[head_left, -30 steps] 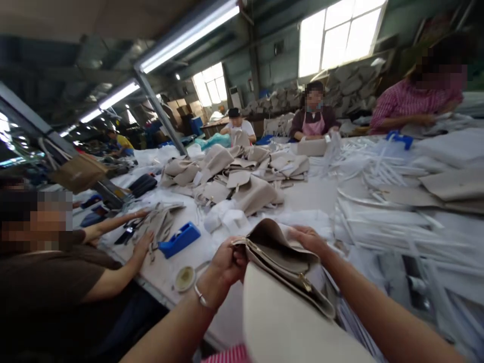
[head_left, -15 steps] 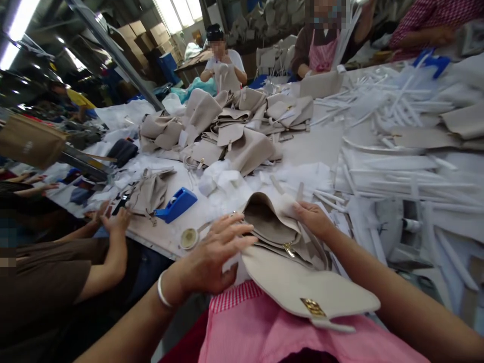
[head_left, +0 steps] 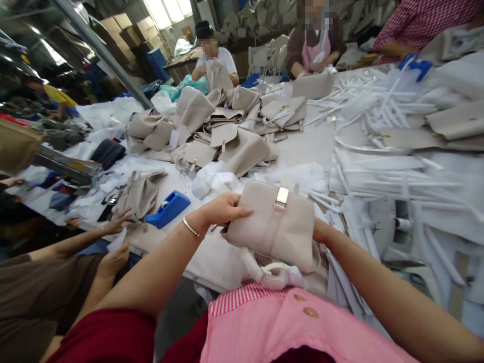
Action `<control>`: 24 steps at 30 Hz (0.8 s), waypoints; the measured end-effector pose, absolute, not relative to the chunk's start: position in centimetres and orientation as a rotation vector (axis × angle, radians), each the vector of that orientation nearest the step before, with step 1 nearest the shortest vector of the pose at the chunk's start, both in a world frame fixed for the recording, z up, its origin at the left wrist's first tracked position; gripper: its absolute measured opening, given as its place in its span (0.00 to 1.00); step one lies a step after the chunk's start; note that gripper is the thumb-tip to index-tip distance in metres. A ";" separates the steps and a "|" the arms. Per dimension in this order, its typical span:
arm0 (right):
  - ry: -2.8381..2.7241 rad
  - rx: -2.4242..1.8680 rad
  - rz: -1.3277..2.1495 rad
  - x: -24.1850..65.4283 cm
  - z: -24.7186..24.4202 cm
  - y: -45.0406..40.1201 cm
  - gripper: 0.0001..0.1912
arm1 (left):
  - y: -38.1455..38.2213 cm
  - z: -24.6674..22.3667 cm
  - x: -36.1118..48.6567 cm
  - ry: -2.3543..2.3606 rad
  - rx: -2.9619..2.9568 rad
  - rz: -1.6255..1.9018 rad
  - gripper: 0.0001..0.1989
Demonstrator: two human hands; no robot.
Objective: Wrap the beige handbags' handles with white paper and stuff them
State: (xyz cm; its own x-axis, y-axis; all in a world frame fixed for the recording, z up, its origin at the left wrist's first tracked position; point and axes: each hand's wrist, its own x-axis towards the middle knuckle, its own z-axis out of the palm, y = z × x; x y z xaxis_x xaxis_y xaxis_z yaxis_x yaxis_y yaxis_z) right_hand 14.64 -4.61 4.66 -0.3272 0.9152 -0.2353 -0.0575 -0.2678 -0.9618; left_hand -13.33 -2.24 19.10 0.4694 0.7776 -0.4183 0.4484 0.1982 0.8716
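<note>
A beige bag [head_left: 257, 217] with a gold clasp on its front lies at the table's near edge, its flap closed. My left hand [head_left: 227, 207] grips the bag's left side, thumb on the front and the other fingers behind it. On the right side, my right hand [head_left: 319, 229] reaches behind the bag, so its fingers are hidden. Below the bag, a handle wrapped in white material [head_left: 270, 272] rests close to the pink apron [head_left: 260, 322].
A blue tape dispenser [head_left: 168, 208] stands left of the bag. Beyond it is a heap of beige bags [head_left: 242, 146]. White strips [head_left: 408, 176] cover the right side. A co-worker's hands [head_left: 118, 242] are at the left; other people sit across the table.
The bag's flap, which hung open toward the apron, is now closed over the front. My left hand has gone from spread fingers to gripping the bag's side. The view has shifted slightly.
</note>
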 end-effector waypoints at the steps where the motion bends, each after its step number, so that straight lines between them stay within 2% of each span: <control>1: -1.209 -1.143 1.752 15.0 4.5 -4.6 0.21 | -1.7 18.1 -13.5 1.213 1.335 0.299 0.17; 3: -1.107 -1.183 1.795 16.1 3.9 -4.3 0.23 | -0.7 16.3 -13.8 1.307 1.205 0.298 0.18; 5: -0.994 -1.308 1.675 17.6 3.0 -4.0 0.25 | 0.3 15.1 -13.8 1.360 1.120 0.307 0.16; 8: -0.966 -1.555 1.335 19.5 1.9 -3.7 0.22 | 2.3 14.4 -13.3 1.408 1.056 0.265 0.13; 11: -1.195 -1.738 0.842 20.2 1.8 -3.7 0.19 | 4.4 14.2 -12.8 1.491 1.126 0.184 0.11; 14: -1.535 -1.601 0.549 19.9 2.3 -4.0 0.24 | 6.2 13.9 -12.5 1.485 1.183 0.152 0.14; 20: -2.121 -1.084 0.696 18.9 5.3 -4.3 0.27 | 9.2 13.3 -12.6 1.437 1.216 0.163 0.12; 24: -2.301 -0.981 0.813 18.3 7.1 -3.6 0.45 | 10.9 13.1 -12.5 1.440 1.178 0.166 0.08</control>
